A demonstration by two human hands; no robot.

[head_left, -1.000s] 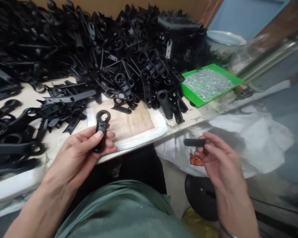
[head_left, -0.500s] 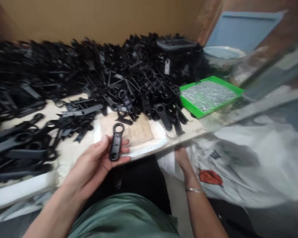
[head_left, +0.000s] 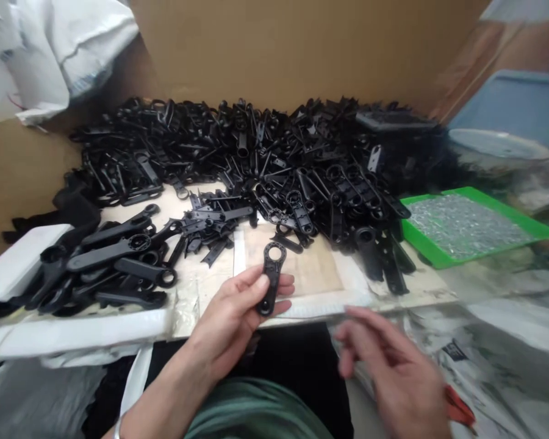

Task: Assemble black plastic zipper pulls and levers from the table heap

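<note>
My left hand (head_left: 242,314) is closed on a black plastic lever (head_left: 271,277) with a ring at its top end and a small round hole at its lower end. Its hollow, ribbed side faces up, and the thumb presses on its edge. Beyond it lies a brown pad (head_left: 313,268) on the bench. Off to the right, near the bench's front edge, my right hand (head_left: 388,366) is blurred by motion. Its fingers are partly spread, and nothing shows in them.
A large heap of black plastic parts (head_left: 201,140) fills the back of the bench. Similar levers (head_left: 110,250) lie in a pile at left. A green tray (head_left: 432,244) of small metal pins stands at right. White sacks (head_left: 494,353) hang below the bench edge.
My right hand held a short black strip, dipped below the bench edge beside the white sack, and is back up without it. The left hand keeps its lever. The view swung left.
</note>
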